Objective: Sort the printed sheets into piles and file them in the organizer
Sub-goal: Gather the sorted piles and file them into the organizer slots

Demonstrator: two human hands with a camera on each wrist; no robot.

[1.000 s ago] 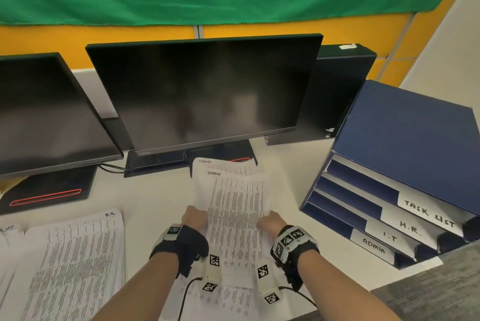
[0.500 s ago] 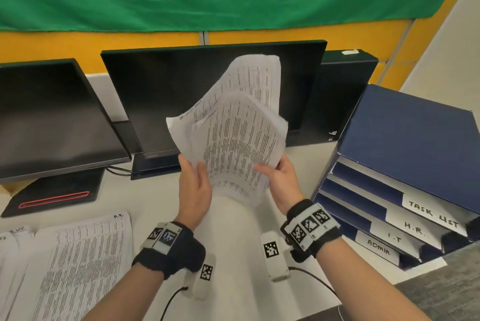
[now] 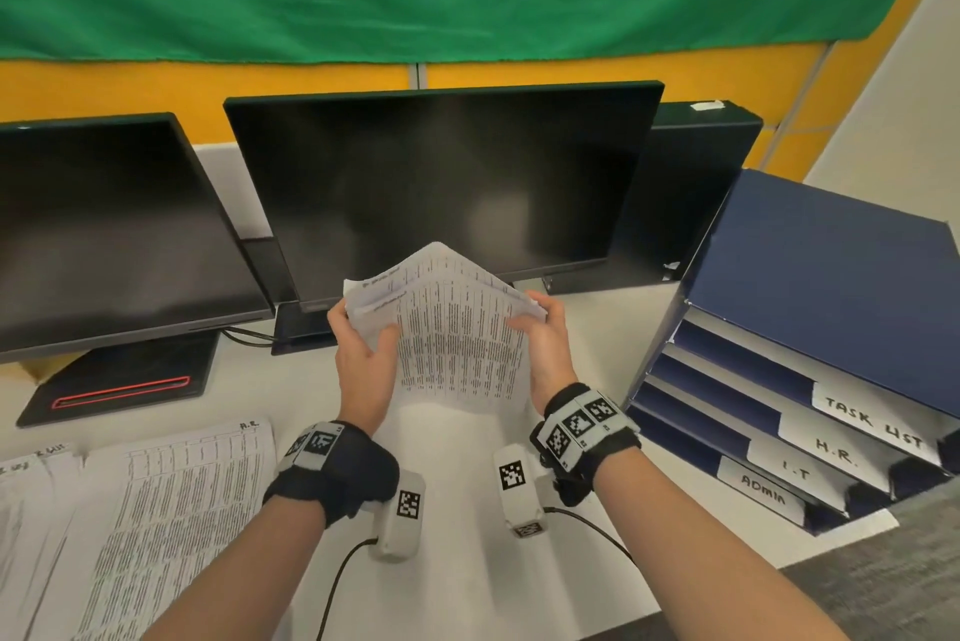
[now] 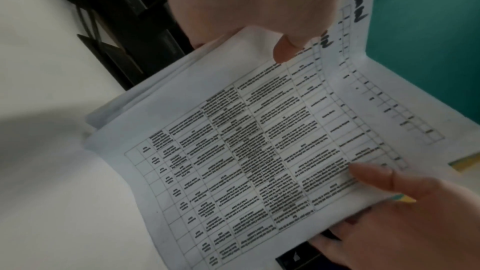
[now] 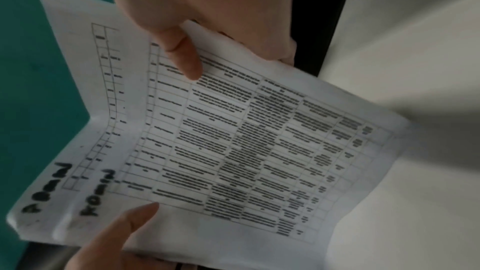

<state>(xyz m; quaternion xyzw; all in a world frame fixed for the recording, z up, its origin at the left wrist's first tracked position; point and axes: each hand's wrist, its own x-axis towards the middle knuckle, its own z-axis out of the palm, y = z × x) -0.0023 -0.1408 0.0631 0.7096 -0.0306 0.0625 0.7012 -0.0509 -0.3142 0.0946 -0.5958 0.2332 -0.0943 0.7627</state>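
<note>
A stack of printed table sheets, marked "ADMIN" by hand at the top, stands upright over the white desk in front of the middle monitor. My left hand grips its left edge with the thumb on the front. My right hand grips the right edge the same way. In the left wrist view my left hand pinches the sheets. In the right wrist view my right hand pinches the bowed sheets. The blue organizer stands at the right, slots labelled TASK LIST, H.R., I.T, ADMIN.
Two piles of printed sheets lie at the front left: one marked H.R. and one at the edge. Two dark monitors stand behind, with a black box beside them. A grey surface adjoins the desk front right.
The stack lay flat on the desk under both hands, was lifted high and fanned before the monitor, and now is lower and squared upright between both hands.
</note>
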